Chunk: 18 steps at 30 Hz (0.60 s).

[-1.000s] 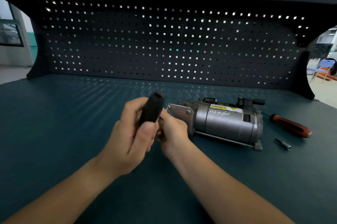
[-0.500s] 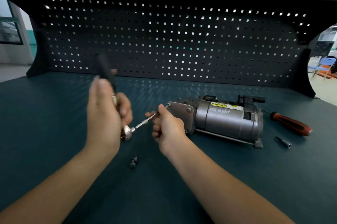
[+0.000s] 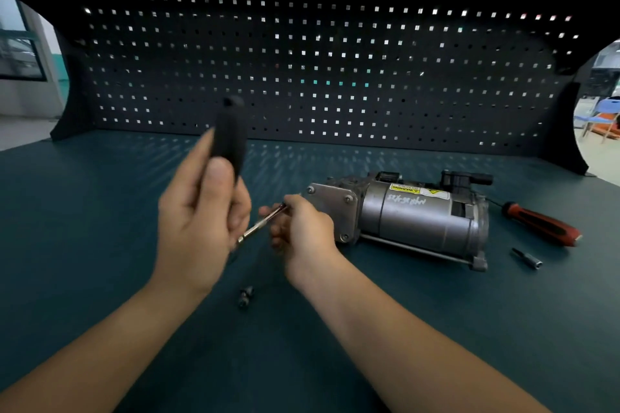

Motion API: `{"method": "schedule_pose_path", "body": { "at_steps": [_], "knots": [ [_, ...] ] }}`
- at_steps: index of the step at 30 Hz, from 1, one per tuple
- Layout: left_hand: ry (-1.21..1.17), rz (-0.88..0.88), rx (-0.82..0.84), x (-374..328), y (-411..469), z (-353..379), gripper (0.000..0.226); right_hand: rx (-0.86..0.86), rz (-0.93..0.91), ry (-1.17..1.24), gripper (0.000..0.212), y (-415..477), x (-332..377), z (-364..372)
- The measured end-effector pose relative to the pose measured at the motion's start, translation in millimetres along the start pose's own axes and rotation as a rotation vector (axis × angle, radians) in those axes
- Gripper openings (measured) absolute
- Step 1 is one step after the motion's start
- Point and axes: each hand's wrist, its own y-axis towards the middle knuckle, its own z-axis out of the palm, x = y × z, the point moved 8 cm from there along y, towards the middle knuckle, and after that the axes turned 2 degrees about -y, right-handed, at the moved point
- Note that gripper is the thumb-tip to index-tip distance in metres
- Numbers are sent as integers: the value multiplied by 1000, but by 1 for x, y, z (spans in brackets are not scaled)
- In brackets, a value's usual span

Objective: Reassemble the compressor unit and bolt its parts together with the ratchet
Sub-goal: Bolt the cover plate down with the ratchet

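Compressor [image 3: 412, 218] threads could get crossed, I think: my left hand [image 3: 198, 221] grips the ratchet [image 3: 231, 137] tilted, while my right hand [image 3: 302, 231] pinches its shaft [image 3: 260, 229].

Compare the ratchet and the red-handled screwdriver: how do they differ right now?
Ratchet handle is black; screwdriver handle is red with black. Ratchet is gripped in the left hand, raised, handle pointing up; screwdriver lies flat on the bench, untouched, right of the compressor. Ratchet is blurred; screwdriver sharp. Both are hand tools.
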Motion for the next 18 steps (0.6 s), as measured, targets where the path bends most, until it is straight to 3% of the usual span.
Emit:
{"method": "schedule_pose_path", "body": {
  "at_steps": [3,9,18],
  "knots": [
    [-112,-88,-86,5,7,-8,24,-25,-4,9,32,-2,1,-4],
    [-227,-230,-215,27,5,-18,29,-47,-21,27,28,-3,2,-8],
    [-204,-224,-172,26,7,-17,29,-18,-50,4,27,-3,4,-5]
  ]
}}
